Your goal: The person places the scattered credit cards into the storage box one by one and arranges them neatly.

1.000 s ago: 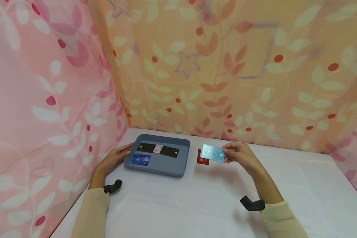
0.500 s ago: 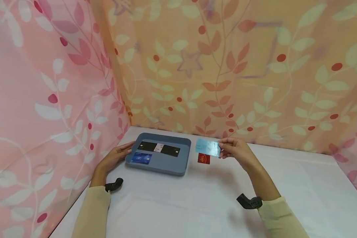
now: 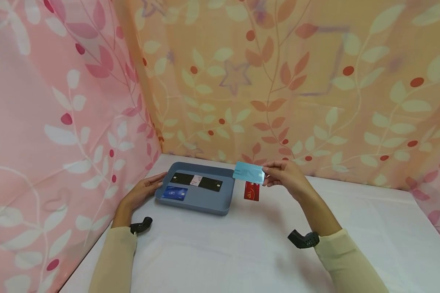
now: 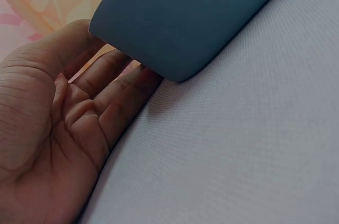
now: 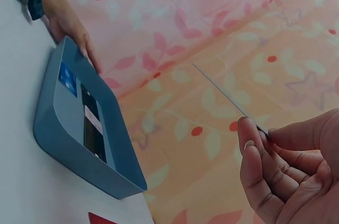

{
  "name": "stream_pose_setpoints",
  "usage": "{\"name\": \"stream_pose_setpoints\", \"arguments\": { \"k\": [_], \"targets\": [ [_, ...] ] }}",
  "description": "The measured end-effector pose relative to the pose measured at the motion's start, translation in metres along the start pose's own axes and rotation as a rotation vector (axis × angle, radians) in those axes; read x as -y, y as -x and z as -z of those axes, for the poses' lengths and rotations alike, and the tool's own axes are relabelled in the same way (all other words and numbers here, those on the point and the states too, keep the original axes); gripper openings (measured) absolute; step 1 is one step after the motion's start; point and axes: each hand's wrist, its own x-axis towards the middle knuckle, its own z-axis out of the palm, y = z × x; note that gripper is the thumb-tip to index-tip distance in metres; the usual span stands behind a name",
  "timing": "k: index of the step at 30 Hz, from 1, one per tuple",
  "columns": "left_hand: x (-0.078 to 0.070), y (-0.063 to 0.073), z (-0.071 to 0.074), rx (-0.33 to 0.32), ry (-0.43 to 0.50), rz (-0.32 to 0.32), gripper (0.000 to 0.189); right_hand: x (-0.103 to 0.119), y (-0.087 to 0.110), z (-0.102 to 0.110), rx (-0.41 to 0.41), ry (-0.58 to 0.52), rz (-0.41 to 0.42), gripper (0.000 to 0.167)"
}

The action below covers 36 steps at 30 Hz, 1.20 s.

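My right hand pinches a light blue card by its right end, thumb against fingers. The card is held up in the air, its left corner overlapping the tray's right rim in the head view; in the right wrist view it shows edge-on as a thin line. Beneath it lies a red VIP card on the white cloth. The blue-grey tray stands to the left, with a blue VIP card and black cards inside. At the tray's left wall rests my left hand, fingers extended along the outside.
A small pale pink patterned piece lies between the black cards in the tray. White cloth covers the table. Patterned curtains hang behind, orange, and at the left, pink.
My right hand has carried the light blue card left and away from me, from over the red card toward the tray's rim. The left hand stays at the tray.
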Motion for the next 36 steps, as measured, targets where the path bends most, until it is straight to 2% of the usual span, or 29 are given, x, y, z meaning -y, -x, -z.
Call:
{"name": "stream_pose_setpoints", "arguments": {
  "k": [6, 13, 21, 28, 36],
  "targets": [
    [0.001, 0.000, 0.000, -0.004, -0.009, 0.006, 0.053, 0.005, -0.011, -0.013, 0.023, -0.026, -0.031, 0.037],
    [0.003, -0.001, -0.001, 0.008, 0.047, 0.019, 0.054, 0.003, -0.022, -0.032, 0.063, -0.052, -0.032, 0.033],
    [0.002, -0.003, 0.001, -0.001, 0.008, 0.039, 0.055, -0.006, -0.035, -0.059, 0.084, -0.101, -0.094, 0.028],
    [0.002, -0.001, 0.001, -0.023, 0.010, 0.067, 0.055, -0.018, -0.048, -0.083, 0.107, -0.080, -0.125, 0.024],
    [0.001, -0.001, 0.001, -0.005, 0.009, 0.036, 0.056, -0.029, -0.059, -0.109, 0.115, -0.058, -0.157, 0.023]
  ]
}}
